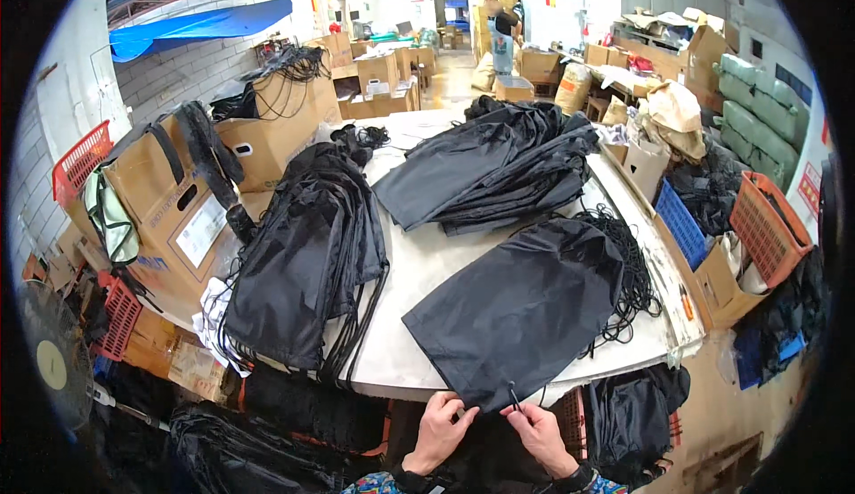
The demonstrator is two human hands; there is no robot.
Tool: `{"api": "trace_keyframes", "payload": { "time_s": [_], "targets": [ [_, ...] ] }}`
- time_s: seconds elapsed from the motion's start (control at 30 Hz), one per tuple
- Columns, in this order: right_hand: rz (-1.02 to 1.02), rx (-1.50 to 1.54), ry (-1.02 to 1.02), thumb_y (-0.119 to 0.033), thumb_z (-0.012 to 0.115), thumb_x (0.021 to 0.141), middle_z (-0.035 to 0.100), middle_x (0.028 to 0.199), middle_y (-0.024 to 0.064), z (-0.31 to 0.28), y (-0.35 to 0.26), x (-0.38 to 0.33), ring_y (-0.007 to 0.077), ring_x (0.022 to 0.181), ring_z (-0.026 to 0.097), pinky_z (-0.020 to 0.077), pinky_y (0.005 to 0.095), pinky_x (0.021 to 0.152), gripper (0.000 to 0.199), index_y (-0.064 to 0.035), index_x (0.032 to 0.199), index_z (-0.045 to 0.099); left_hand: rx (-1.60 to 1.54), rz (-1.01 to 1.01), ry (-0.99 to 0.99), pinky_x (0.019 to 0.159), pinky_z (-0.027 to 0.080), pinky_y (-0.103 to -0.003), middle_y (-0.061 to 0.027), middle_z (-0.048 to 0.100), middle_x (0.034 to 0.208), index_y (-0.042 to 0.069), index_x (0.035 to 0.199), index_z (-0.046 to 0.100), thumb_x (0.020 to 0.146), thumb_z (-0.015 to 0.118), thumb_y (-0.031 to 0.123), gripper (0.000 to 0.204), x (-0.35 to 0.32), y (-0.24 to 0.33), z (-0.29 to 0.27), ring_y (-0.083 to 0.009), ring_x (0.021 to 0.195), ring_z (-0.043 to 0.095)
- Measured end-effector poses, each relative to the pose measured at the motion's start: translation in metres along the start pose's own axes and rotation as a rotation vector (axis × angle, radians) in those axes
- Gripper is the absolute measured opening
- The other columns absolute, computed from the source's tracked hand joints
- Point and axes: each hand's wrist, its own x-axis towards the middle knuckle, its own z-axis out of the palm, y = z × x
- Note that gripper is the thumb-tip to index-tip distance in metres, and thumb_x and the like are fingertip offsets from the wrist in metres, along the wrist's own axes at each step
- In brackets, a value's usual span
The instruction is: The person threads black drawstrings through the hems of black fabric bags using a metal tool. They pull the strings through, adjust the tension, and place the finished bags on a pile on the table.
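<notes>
Left hand (443, 429) pinched the near corner of a black drawstring bag (521, 307), right hand (539, 433) gripped a thin black cord (514, 398) there, white table (419, 271) beneath.

Bright, even light — fisheye-bent, dark edges

Two bare hands in view, left hand (439, 429) and right hand (538, 432): no gloves, no rings visible. Just behind each wrist, a dark band or cuff. Behind the cuffs, sleeves in a busy multicolour print: teal, blue, some red/pink. Only the sleeve ends show, the rest is cropped.
</notes>
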Motion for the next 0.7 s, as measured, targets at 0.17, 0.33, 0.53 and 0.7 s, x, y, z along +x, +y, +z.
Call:
{"api": "trace_keyframes", "payload": {
  "time_s": [0.17, 0.33, 0.53, 0.7],
  "targets": [
    [0.025, -0.116, 0.035, -0.021, 0.068, 0.085, 0.058, 0.064, -0.0015, 0.012, -0.001, 0.004, 0.0038, 0.062, 0.047, 0.0402, 0.0229, 0.055, 0.025, 0.0037, 0.086, 0.066, 0.033, -0.021, 0.051, 0.052, 0.043, -0.041, -0.0174, 0.053, 0.067, 0.001, 0.076, 0.049, 0.086, 0.064, 0.012, 0.021, 0.005, 0.011, 0.013, -0.0345, 0.059, 0.056],
    [-0.009, -0.286, 0.088, -0.03, 0.072, 0.082, 0.047, 0.052, 0.0042, 0.02, -0.016, 0.009, 0.0071, 0.053, 0.04, 0.0352, 0.0303, 0.045, 0.042, 0.0053, 0.066, 0.056, -0.22, -0.224, 0.013, 0.051, 0.043, -0.031, -0.0123, 0.053, 0.059, -0.002, 0.083, 0.052, 0.089, 0.064, 0.016, 0.022, 0.007, 0.021, 0.019, -0.0197, 0.052, 0.054],
    [0.017, -0.079, 0.068, -0.024, 0.069, 0.082, 0.055, 0.056, 0.0001, 0.013, 0.029, 0.011, 0.0068, 0.054, 0.048, 0.039, 0.0306, 0.047, 0.031, 0.0039, 0.071, 0.06, -0.242, -0.009, -0.205, 0.053, 0.044, -0.033, -0.0174, 0.061, 0.076, -0.004, 0.081, 0.061, 0.082, 0.071, 0.018, 0.024, 0.005, 0.0, 0.021, -0.0237, 0.063, 0.06],
    [-0.093, -0.055, -0.042, -0.016, 0.064, 0.086, 0.068, 0.079, 0.0114, 0.013, -0.007, 0.0, 0.0109, 0.073, 0.058, 0.0476, 0.0288, 0.067, 0.023, 0.0022, 0.1, 0.064, -0.62, -0.258, -0.155, 0.063, 0.048, -0.034, -0.0127, 0.06, 0.091, 0.002, 0.096, 0.066, 0.084, 0.066, 0.008, 0.014, 0.013, 0.027, 0.006, -0.022, 0.071, 0.058]
  ]
}}
